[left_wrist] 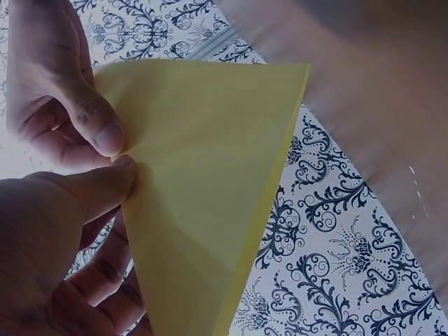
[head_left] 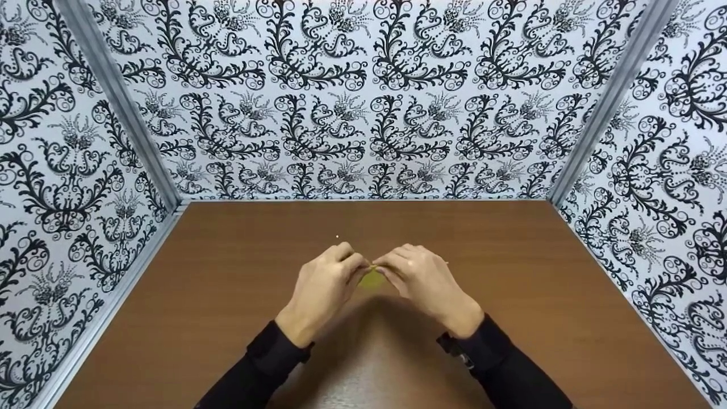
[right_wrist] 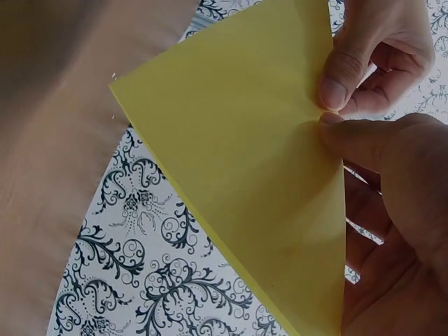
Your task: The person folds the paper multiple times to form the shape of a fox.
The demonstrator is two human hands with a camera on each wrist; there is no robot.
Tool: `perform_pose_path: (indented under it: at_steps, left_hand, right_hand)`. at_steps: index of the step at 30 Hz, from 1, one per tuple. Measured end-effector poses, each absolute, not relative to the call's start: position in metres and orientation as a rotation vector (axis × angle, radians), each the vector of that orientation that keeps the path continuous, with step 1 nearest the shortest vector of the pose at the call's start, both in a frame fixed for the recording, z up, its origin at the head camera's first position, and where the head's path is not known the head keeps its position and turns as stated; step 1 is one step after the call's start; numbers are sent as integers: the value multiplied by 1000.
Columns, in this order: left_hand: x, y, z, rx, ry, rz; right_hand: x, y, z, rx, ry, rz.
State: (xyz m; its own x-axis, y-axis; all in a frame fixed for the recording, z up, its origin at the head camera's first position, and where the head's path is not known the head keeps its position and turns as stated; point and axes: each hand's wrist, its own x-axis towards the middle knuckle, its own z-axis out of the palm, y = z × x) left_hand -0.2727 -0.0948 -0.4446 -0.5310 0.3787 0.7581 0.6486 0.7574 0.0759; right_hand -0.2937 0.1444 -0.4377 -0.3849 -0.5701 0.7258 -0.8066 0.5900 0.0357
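Observation:
A sheet of yellow paper (left_wrist: 203, 154) is held between both hands, its broad face filling the middle of each wrist view. A narrow second layer shows along its slanted far edge, as if folded over. My left hand (head_left: 324, 287) pinches the near edge between thumb and fingers. Right beside it, my right hand (head_left: 429, 281) pinches the same edge, the thumb tips almost meeting. From the head, only a small patch of the paper (head_left: 372, 278) appears between the hands; they hide the remainder. In the right wrist view the paper (right_wrist: 231, 140) bends slightly near the thumbs.
Beneath the hands lies a brown wooden table (head_left: 227, 238). A patterned black-and-white back wall (head_left: 363, 113) rises behind it, with similar walls left and right. Grey metal posts (head_left: 122, 108) stand at the corners. One tiny white speck (head_left: 337, 236) shows beyond the left hand.

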Motion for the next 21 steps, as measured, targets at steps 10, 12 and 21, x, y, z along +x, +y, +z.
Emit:
perform_pose_path:
  at_steps: [10, 12, 21]
  left_hand:
    - [-271, -93, -445, -773, -2181, -462]
    - [-270, -93, -445, -771, -2190, -468]
    - [-270, -95, -445, -804, -2202, -498]
  right_hand:
    - [-291, 144, -438, 1075, -2164, 532]
    - [-291, 145, -439, 1079, -2166, 550]
    - [-293, 146, -438, 1109, -2155, 570]
